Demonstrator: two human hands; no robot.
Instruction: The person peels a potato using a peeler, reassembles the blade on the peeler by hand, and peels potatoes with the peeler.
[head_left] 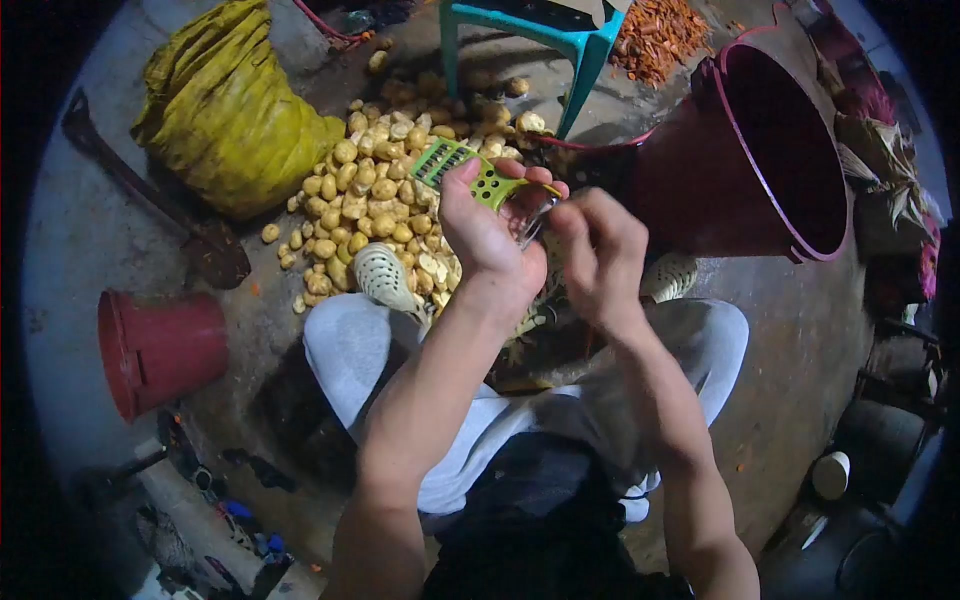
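Note:
My left hand [495, 225], palm up, holds a green grater [488, 184] with round holes and slots; its thumb presses on the edge. A small metal tool [537, 222] lies across the palm below the grater, its shape partly hidden by the fingers. Close on the right, my right hand [602, 250] has its fingers curled and pinched near the end of that metal tool; what lies between the fingertips is too small to tell. Behind both hands, a large heap of yellow potatoes [375, 190] covers the floor.
A yellow sack [225, 110] and a shovel [150, 190] stand at the left, above a small red bucket [170, 345]. A teal stool [520, 32] is beyond the heap, beside orange peelings [658, 38]. A large dark red bucket [700, 170] lies tilted at the right.

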